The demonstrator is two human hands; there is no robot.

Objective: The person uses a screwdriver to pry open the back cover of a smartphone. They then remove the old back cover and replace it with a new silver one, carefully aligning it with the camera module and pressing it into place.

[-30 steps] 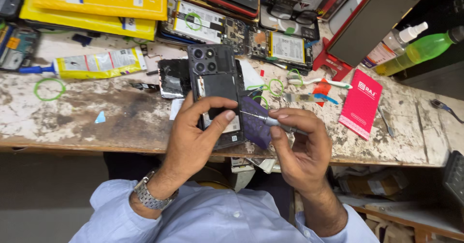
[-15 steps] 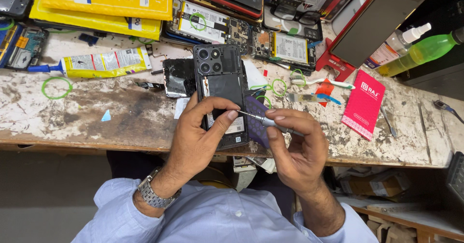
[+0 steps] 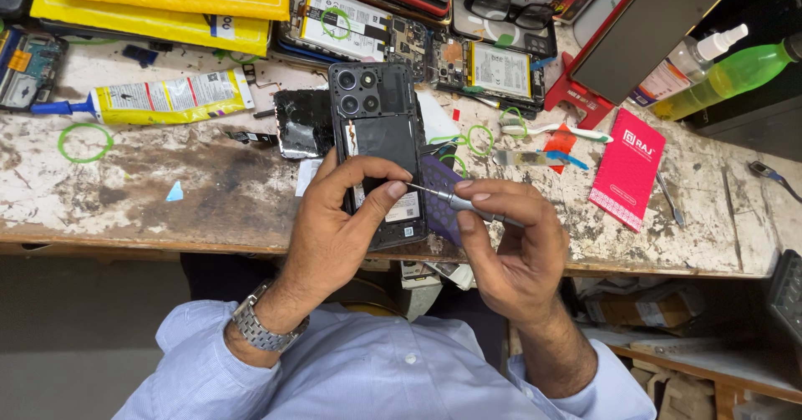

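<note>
A dark, glossy rectangular phone (image 3: 380,148) with its back opened lies on a worn, stained wooden bench (image 3: 167,194), near the front edge. The left hand (image 3: 334,219) curls round the phone's near end, thumb and fingers pressed on it. The right hand (image 3: 505,244) pinches a thin metal screwdriver (image 3: 455,201), tip touching the phone. A yellow glue tube (image 3: 159,100) lies far left.

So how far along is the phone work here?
Done: the phone lies back-up with its cover off, insides showing. In hand: the left hand steadies it while the right hand holds a screwdriver, tip at its right edge. Left: it remains open; whether any screws are out cannot be told.
</note>
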